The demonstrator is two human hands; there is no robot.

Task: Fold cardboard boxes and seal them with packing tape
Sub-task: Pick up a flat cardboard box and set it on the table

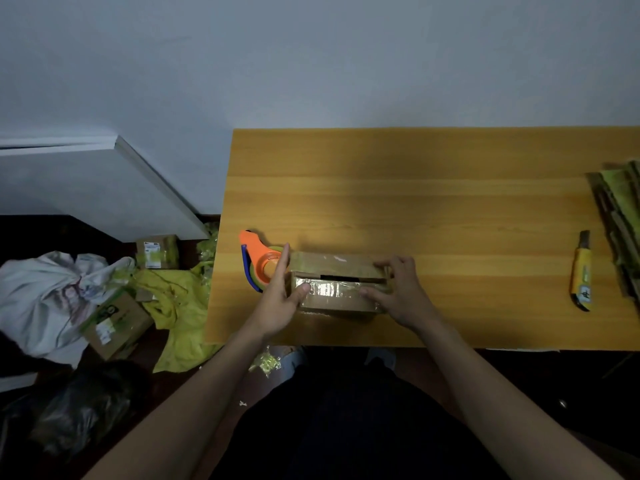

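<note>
A small brown cardboard box (337, 284) stands near the front edge of the wooden table (433, 202). Its top flaps are folded down with a dark gap between them, and shiny clear tape covers the near flap. My left hand (280, 299) presses against the box's left end, thumb on the taped flap, fingers straight up along the side. My right hand (398, 292) grips the right end, fingers over the far flap and thumb on the near one. An orange tape dispenser (259, 259) with a blue handle lies just left of the box, behind my left hand.
A yellow utility knife (581, 271) lies on the table at the right, beside a stack of flat cardboard (620, 216) at the right edge. On the floor at the left are sealed boxes (157, 252), yellow cloth (176, 306), a white bag (45, 299) and a black bag.
</note>
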